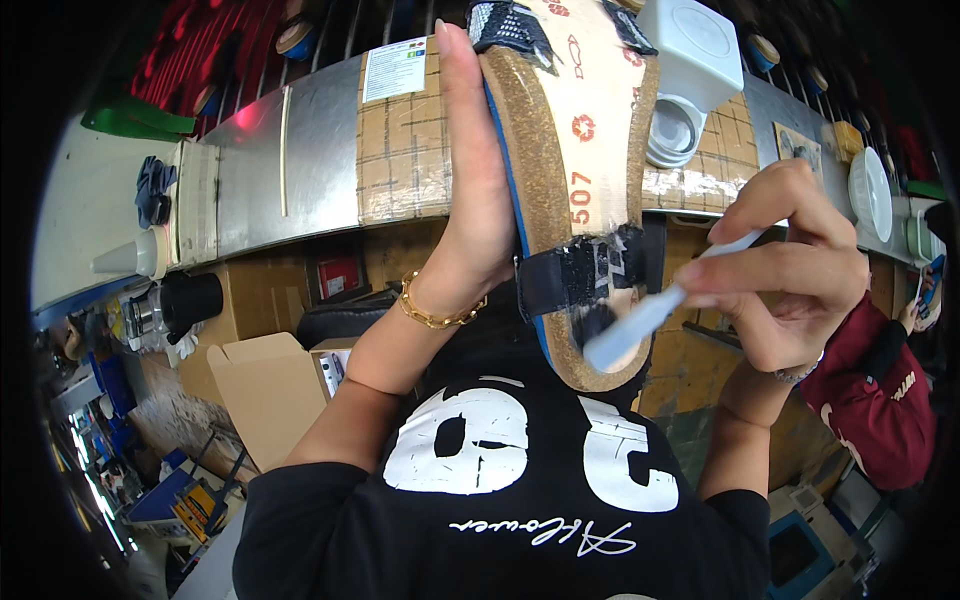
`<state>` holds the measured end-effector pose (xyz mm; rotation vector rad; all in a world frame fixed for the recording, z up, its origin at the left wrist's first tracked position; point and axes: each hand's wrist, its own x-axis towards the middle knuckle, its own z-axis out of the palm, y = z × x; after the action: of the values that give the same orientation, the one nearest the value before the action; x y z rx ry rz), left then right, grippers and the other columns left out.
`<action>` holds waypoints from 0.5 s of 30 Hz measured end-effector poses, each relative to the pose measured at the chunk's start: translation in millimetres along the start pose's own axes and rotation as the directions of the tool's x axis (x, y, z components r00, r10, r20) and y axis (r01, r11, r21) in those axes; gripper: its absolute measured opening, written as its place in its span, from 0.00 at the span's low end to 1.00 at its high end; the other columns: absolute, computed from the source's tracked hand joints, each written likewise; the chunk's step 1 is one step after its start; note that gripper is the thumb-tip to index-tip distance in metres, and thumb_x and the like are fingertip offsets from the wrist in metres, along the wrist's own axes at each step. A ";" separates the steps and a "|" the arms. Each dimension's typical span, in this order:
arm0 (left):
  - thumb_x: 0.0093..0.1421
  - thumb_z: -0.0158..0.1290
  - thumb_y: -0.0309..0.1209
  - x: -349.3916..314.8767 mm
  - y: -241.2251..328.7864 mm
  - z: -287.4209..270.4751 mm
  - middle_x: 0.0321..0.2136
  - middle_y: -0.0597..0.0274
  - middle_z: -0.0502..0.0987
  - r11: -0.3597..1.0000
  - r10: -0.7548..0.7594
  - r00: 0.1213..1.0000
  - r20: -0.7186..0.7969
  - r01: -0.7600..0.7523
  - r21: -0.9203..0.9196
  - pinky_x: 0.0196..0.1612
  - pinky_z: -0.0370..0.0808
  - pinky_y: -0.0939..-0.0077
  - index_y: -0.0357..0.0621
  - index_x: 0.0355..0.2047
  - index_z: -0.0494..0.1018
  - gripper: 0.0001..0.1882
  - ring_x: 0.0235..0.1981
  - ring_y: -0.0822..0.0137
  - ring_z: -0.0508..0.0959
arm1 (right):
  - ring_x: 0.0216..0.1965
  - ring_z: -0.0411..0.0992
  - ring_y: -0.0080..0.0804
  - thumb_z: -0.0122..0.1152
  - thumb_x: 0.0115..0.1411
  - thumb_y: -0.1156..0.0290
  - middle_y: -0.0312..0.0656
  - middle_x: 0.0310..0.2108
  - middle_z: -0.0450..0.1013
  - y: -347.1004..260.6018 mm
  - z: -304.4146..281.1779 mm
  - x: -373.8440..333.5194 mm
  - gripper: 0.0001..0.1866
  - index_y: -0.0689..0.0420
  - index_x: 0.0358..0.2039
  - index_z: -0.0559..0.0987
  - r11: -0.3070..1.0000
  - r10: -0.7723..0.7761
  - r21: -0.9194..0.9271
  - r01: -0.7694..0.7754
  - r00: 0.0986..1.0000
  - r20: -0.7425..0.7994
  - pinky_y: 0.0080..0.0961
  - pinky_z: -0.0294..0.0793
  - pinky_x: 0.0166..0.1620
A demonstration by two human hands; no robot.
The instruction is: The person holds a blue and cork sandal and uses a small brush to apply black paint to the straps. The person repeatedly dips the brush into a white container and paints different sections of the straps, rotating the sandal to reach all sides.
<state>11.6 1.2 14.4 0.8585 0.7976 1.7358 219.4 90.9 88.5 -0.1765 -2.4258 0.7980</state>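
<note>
My left hand (478,190) grips a sandal (585,150) by its edge and holds it up on end, footbed facing me. The sandal has a cork rim, a tan paper-covered footbed, a blue sole edge and black straps. A gold bracelet (440,312) circles my left wrist. My right hand (795,270) pinches a white brush (650,315) whose flat tip rests on the heel part of the footbed, just below the lower black strap (575,275), where a wet glossy patch shows.
A metal workbench (290,160) with taped cardboard runs across behind the sandal. A white container (690,50) and white bowls stand on it to the right. Cardboard boxes (265,385) sit under the bench at left. Another person in a maroon sleeve (880,395) is at right.
</note>
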 end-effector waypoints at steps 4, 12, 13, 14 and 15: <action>0.66 0.24 0.71 5.3 3.7 12.8 0.51 0.53 0.77 0.989 -0.043 0.990 -0.133 0.023 -0.145 0.55 0.77 0.74 0.39 0.59 0.67 0.48 0.50 0.69 0.80 | 0.30 0.69 0.28 0.72 0.43 0.72 0.41 0.28 0.73 6.6 4.6 7.2 0.10 0.58 0.29 0.88 0.992 0.087 0.098 -0.078 0.992 -0.088 0.22 0.64 0.34; 0.67 0.22 0.70 3.7 1.9 -10.7 0.61 0.57 0.68 0.922 0.356 0.848 -0.393 -0.249 0.298 0.66 0.64 0.72 0.41 0.66 0.58 0.47 0.61 0.69 0.69 | 0.28 0.69 0.23 0.75 0.42 0.81 0.36 0.27 0.73 0.9 43.2 -16.6 0.14 0.56 0.32 0.89 0.966 0.252 0.047 -0.253 0.889 -0.384 0.18 0.65 0.32; 0.68 0.21 0.69 4.6 2.8 -12.4 0.63 0.57 0.65 0.902 0.400 0.815 -0.420 -0.270 0.336 0.68 0.61 0.71 0.42 0.67 0.55 0.46 0.64 0.69 0.66 | 0.28 0.69 0.23 0.76 0.40 0.81 0.36 0.27 0.74 -2.4 45.2 -18.9 0.15 0.54 0.32 0.89 0.959 0.269 0.034 -0.280 0.874 -0.405 0.18 0.64 0.32; 0.68 0.21 0.68 6.5 0.4 -11.2 0.65 0.57 0.63 0.869 0.462 0.772 -0.436 -0.296 0.397 0.69 0.59 0.69 0.43 0.69 0.53 0.46 0.65 0.68 0.65 | 0.28 0.68 0.23 0.76 0.39 0.81 0.35 0.27 0.74 -5.4 46.9 -21.3 0.16 0.53 0.31 0.89 0.959 0.251 -0.016 -0.284 0.873 -0.418 0.19 0.63 0.33; 0.68 0.20 0.68 8.1 -2.0 -9.8 0.67 0.57 0.61 0.831 0.523 0.726 -0.446 -0.317 0.457 0.71 0.58 0.68 0.44 0.70 0.51 0.45 0.66 0.67 0.64 | 0.28 0.68 0.23 0.77 0.37 0.81 0.35 0.27 0.74 -7.7 48.4 -23.2 0.16 0.52 0.31 0.89 0.956 0.232 -0.066 -0.287 0.872 -0.431 0.19 0.63 0.33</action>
<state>2.3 8.2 9.0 0.8143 1.4247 2.3619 211.8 53.5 50.0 -0.6704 -2.0617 0.6360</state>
